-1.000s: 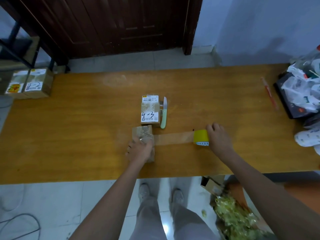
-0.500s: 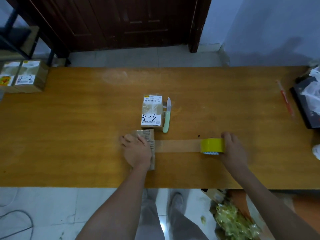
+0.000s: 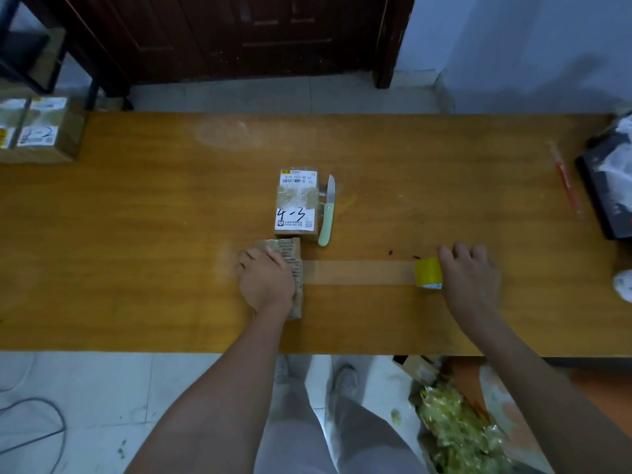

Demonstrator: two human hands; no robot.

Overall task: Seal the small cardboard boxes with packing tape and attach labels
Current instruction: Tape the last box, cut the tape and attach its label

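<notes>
A small cardboard box [image 3: 294, 265] lies near the table's front edge, and my left hand [image 3: 266, 279] lies on top of it, holding it down. A strip of clear brown tape [image 3: 359, 272] stretches from the box to the right, up to a yellow tape roll [image 3: 428, 272]. My right hand [image 3: 469, 272] grips that roll. Behind the box sits a second small box [image 3: 297, 203], taped and bearing a white label marked "4-3".
A knife with a pale green handle [image 3: 326, 213] lies right of the labelled box. More labelled boxes [image 3: 37, 131] stand at the far left of the wooden table [image 3: 136, 217]. A red pen [image 3: 567, 181] and a black tray with bags [image 3: 608, 186] are at the right.
My right hand has drawn the tape roll further right, so the strip from the box is longer. My left hand stays on the box.
</notes>
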